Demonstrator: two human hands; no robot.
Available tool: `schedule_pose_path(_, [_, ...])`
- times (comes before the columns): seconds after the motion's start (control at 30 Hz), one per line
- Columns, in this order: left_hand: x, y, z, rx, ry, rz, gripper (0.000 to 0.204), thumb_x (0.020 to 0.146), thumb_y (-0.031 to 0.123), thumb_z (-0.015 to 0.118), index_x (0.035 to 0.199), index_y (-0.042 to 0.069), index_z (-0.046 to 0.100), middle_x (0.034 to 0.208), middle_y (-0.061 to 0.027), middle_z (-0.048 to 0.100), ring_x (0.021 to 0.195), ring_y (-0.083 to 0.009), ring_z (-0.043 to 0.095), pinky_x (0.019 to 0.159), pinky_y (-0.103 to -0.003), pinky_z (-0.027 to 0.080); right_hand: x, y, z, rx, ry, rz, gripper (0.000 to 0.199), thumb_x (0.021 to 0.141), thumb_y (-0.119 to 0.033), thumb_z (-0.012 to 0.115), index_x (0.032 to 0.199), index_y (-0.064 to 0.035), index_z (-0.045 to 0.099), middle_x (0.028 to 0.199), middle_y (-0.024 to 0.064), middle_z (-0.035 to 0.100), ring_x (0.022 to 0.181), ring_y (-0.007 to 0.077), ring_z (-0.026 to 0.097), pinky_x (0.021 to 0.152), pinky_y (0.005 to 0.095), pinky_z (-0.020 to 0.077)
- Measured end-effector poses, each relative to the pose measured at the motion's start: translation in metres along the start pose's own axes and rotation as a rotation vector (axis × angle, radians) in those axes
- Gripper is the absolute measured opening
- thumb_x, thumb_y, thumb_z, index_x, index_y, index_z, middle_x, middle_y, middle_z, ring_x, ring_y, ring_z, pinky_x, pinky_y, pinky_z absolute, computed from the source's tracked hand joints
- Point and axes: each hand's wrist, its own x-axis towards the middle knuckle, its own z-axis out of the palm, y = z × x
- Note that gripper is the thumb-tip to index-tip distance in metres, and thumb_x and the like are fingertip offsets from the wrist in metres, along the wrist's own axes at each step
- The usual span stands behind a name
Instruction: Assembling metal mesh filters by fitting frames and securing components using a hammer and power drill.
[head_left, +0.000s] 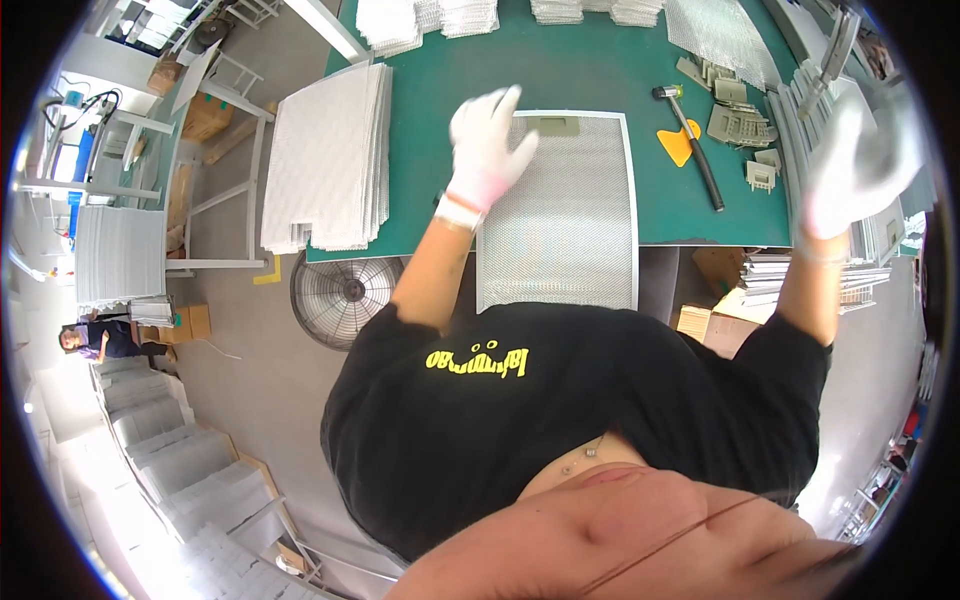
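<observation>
Rectangular silver mesh filter panel w/ aluminium frame [556, 215] lies flat on the green worktable [590, 70], near edge overhanging toward you, probably so it's easy to reach. Your left hand [484, 150], white-gloved, is open w/ fingers spread, at the panel's top-left corner; can't tell if it touches. Your right hand [853, 165], also gloved, is raised off to the side by the stacked frames [800, 130], blurred, looks open, holding nothing. Black-handled mallet [692, 140] lies right of the panel, within reach.
</observation>
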Motion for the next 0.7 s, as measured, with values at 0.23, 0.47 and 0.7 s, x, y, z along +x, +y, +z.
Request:
schedule_pose_path(0.23, [-0.162, 0.039, -0.075, -0.126, 0.067, -0.373, 0.041, 0.08, 0.006, 0.072, 0.119, 0.0, 0.063, 0.113, -0.0151, 0.063, 0.109, -0.0336, 0.059, 0.1, -0.043, 0.044, -0.244, 0.015, 0.015, -0.309, -1.304, 0.464, 0.054, 0.094, -0.019, 0.061, 0.145, -0.0109, 0.046, 0.113, 0.0161, 0.063, 0.103, 0.0362, 0.064, 0.087, 0.0459, 0.053])
schedule_pose_path(0.47, [-0.265, 0.062, -0.06, -0.918, -0.06, -1.175, 0.045, 0.099, 0.023, 0.059, 0.134, -0.004, 0.051, 0.123, -0.0129, 0.06, 0.1, -0.0171, 0.061, 0.09, -0.032, 0.052, -0.228, -0.043, 0.059, 0.487, -1.023, 0.558, 0.054, 0.099, -0.008, 0.047, 0.151, -0.0045, 0.037, 0.133, 0.0275, 0.056, 0.116, 0.0423, 0.059, 0.099, 0.0434, 0.0486])
schedule_pose_path(0.7, [-0.236, 0.074, -0.039, -1.268, -0.045, -1.355, 0.042, 0.105, 0.033, 0.051, 0.129, -0.001, 0.057, 0.099, -0.0029, 0.067, 0.077, -0.0078, 0.06, 0.067, -0.023, 0.049, -0.183, -0.167, 0.104, 0.682, -1.375, 0.362, 0.055, 0.099, -0.014, 0.052, 0.153, -0.0165, 0.038, 0.115, 0.0219, 0.064, 0.1, 0.0409, 0.064, 0.088, 0.0471, 0.0527])
